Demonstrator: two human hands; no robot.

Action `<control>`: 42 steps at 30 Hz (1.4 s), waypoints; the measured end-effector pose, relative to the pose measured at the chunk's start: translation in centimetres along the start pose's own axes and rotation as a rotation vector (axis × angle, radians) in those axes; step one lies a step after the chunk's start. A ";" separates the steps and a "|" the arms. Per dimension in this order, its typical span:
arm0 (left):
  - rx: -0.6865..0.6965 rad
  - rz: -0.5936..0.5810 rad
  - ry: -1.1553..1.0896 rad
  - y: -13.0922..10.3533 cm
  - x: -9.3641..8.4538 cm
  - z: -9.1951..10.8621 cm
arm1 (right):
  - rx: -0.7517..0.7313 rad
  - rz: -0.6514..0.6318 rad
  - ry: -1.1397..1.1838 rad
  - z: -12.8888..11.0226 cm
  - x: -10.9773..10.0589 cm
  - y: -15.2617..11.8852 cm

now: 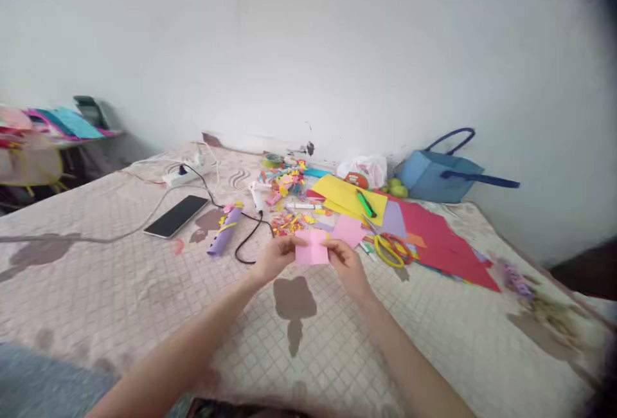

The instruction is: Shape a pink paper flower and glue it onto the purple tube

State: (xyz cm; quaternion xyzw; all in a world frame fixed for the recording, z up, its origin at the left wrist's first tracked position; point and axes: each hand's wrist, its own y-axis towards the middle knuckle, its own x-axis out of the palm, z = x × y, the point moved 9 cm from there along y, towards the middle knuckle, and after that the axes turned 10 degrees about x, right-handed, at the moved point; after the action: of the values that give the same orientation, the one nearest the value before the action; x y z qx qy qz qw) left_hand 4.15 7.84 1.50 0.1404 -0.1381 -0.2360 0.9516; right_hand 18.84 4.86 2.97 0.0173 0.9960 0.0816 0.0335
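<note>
Across the quilted, pale patterned bed cover lie large flat red paper sheets and, partly beside them, a smooth yellow paper sheet. Nearer the middle, the small creased pink paper rectangle is held up between the left hand and the right hand, each pinching one side edge between thumb and fingers.

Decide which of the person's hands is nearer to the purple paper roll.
Left. The left hand is just right of the purple paper roll; the right hand is farther right, across the held pink paper.
</note>
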 end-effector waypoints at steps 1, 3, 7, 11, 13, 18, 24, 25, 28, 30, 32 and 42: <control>-0.001 0.002 -0.004 0.0 0.0 0.0 | -0.001 -0.003 0.014 0.0 0.1 0.0; 0.001 0.015 -0.002 0.0 0.1 0.1 | -0.007 0.009 0.029 0.0 0.2 -0.1; 0.021 0.081 0.047 -0.1 -0.1 0.8 | -0.028 0.102 0.011 -0.2 -0.1 -0.5; 0.013 0.136 0.066 -0.3 -0.2 1.1 | 0.014 0.165 0.044 -0.2 0.1 -1.0; 0.001 0.177 0.072 -0.4 -0.5 0.9 | 0.046 0.166 0.081 0.0 0.4 -1.1; -0.039 0.245 0.048 -0.7 -0.9 0.1 | 0.108 0.186 0.137 0.7 0.7 -1.0; -0.080 0.324 0.022 -1.1 -1.1 -0.7 | 0.145 0.211 0.226 1.8 0.6 -0.9; -0.082 0.322 0.007 -1.1 -0.9 -0.8 | 0.137 0.214 0.222 1.8 0.6 -0.9; -0.087 0.314 -0.031 -1.2 -0.6 -1.1 | 0.105 0.221 0.201 1.5 0.6 -1.0; -0.089 0.300 -0.023 -1.1 -0.4 -1.2 | 0.093 0.215 0.194 1.4 0.8 -1.1; -0.089 0.284 -0.010 -1.1 -0.3 -1.4 | 0.096 0.203 0.194 1.4 1.0 -1.2; -0.033 0.234 0.033 -1.0 -0.1 -1.3 | 0.159 0.091 0.181 1.3 2.0 -1.1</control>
State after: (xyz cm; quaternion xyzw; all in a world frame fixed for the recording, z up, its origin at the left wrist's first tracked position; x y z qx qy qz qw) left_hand 4.05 7.32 -0.10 0.1114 -0.1339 -0.1233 0.9770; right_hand 16.87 4.05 1.41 0.0577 0.9964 0.0050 -0.0618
